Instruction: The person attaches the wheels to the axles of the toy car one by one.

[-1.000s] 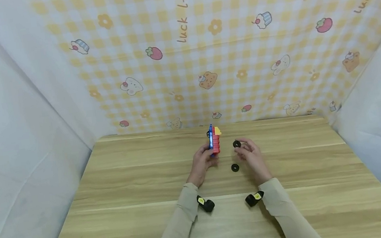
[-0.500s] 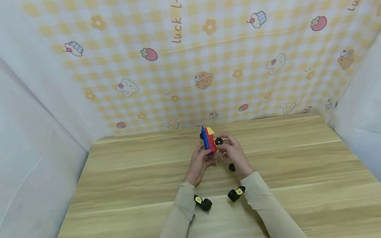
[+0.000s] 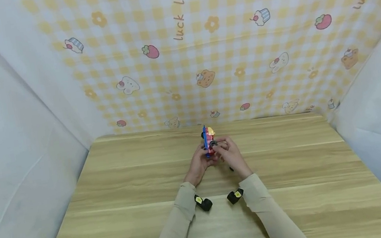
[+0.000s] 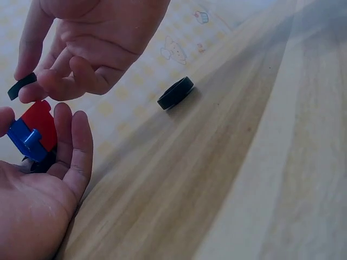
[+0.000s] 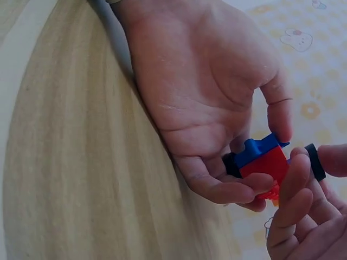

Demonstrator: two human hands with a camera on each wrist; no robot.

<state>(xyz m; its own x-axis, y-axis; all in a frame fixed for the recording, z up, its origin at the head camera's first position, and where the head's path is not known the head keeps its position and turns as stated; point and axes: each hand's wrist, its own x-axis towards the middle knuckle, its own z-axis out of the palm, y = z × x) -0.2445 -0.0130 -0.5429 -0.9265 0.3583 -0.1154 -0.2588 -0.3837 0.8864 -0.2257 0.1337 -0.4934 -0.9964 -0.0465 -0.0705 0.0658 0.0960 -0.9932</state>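
Note:
A small red, blue and yellow toy vehicle is gripped by my left hand, thumb on its blue base and fingers along the red body. A black wheel shows on the vehicle's far side in the head view. My right hand pinches a loose black tyre between thumb and finger, right beside the vehicle's red side. Whether tyre and vehicle touch, I cannot tell. Another black tyre lies flat on the table, mostly hidden by the right hand in the head view.
Both hands work over a wooden table. A yellow checked cloth hangs at its back edge, with white panels at the sides. Black wrist cameras are strapped beside both cuffs.
My right hand has moved left with the tyre, from apart from the vehicle to right beside it. The left hand keeps its grip and the table tyre has become mostly covered.

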